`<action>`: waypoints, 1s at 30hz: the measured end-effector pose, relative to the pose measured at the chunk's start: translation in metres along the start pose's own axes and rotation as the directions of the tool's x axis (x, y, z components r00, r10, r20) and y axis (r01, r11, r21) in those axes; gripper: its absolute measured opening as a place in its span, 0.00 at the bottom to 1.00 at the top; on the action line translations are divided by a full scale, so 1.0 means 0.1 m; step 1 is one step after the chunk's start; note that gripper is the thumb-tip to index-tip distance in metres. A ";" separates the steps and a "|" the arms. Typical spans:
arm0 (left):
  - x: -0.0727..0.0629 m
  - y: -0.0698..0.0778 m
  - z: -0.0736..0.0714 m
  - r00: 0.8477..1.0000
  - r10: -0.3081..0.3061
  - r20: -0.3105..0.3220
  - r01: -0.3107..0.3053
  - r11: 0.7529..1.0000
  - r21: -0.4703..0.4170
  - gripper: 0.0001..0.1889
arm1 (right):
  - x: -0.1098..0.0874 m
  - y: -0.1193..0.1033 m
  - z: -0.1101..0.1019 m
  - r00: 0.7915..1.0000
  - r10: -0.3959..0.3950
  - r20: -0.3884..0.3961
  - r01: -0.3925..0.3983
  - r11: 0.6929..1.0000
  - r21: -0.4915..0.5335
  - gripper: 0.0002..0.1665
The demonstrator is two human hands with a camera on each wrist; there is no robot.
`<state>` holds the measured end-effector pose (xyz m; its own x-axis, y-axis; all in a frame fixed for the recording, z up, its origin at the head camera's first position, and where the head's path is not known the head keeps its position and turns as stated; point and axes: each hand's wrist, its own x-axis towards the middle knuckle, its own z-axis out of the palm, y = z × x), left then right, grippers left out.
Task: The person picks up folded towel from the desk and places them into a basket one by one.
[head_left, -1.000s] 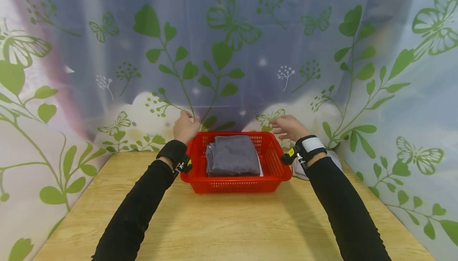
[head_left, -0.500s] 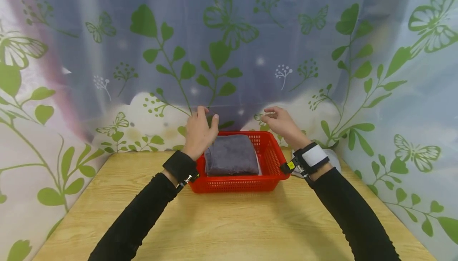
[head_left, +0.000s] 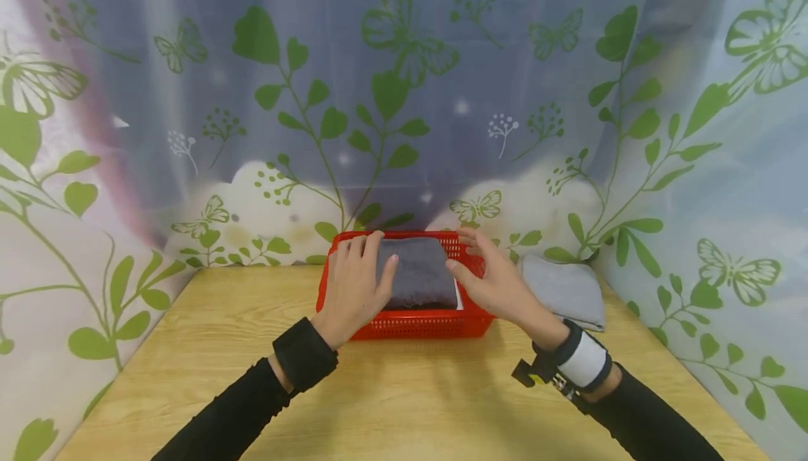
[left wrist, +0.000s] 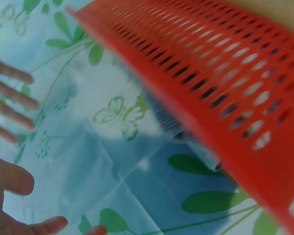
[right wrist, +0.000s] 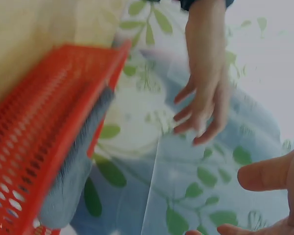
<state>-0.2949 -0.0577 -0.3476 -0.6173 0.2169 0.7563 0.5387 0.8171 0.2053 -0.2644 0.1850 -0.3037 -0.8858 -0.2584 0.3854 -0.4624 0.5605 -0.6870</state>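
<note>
A folded dark grey towel (head_left: 419, 275) lies inside a red perforated plastic basket (head_left: 416, 328) on the table. In the head view my left hand (head_left: 355, 282) hovers over the basket's left part, fingers spread and holding nothing. Over the right part hangs my right hand (head_left: 495, 282), fingers loosely bent, thumb apart, also holding nothing. The left wrist view shows the basket's slotted wall (left wrist: 210, 73) close by, with fingers of both hands at the left. From the right wrist, the grey towel (right wrist: 76, 166) shows above the rim, and the left hand (right wrist: 206, 93) reaches down beyond.
A folded light grey cloth (head_left: 562, 289) lies on the wooden table (head_left: 404, 398) to the right of the basket. Behind and at both sides hangs a curtain (head_left: 404, 131) printed with leaves and butterflies. Something white shows under the dark towel's right edge.
Both hands have drawn back towards me and lower over the basket, the left one also moving right from the basket's far left corner. Basket and towel stay in place.
</note>
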 end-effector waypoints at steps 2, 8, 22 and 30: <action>-0.10 -0.02 0.02 1.000 0.010 0.016 -0.010 1.000 -0.001 0.23 | -0.15 -0.03 0.04 1.000 -0.031 -0.001 0.031 0.999 -0.010 0.38; -0.39 -0.12 0.14 0.997 0.001 0.076 -0.003 1.000 0.025 0.23 | -0.51 -0.09 0.14 0.995 -0.092 -0.025 0.091 0.994 -0.054 0.41; -0.80 -0.14 0.42 0.972 -0.082 0.219 0.061 0.993 0.101 0.24 | -1.02 -0.05 0.27 0.963 -0.268 -0.009 0.256 0.929 -0.265 0.42; -0.85 -0.15 0.45 0.953 -0.111 0.280 0.078 0.989 0.126 0.25 | -1.19 0.00 0.33 0.980 -0.153 0.131 0.182 0.952 -0.246 0.40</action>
<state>-0.2762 -0.0645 -0.4425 -0.8091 0.2657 0.5242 0.4123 0.8922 0.1842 -0.1600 0.1897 -0.3695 -0.8019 -0.4417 0.4024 -0.5918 0.6800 -0.4329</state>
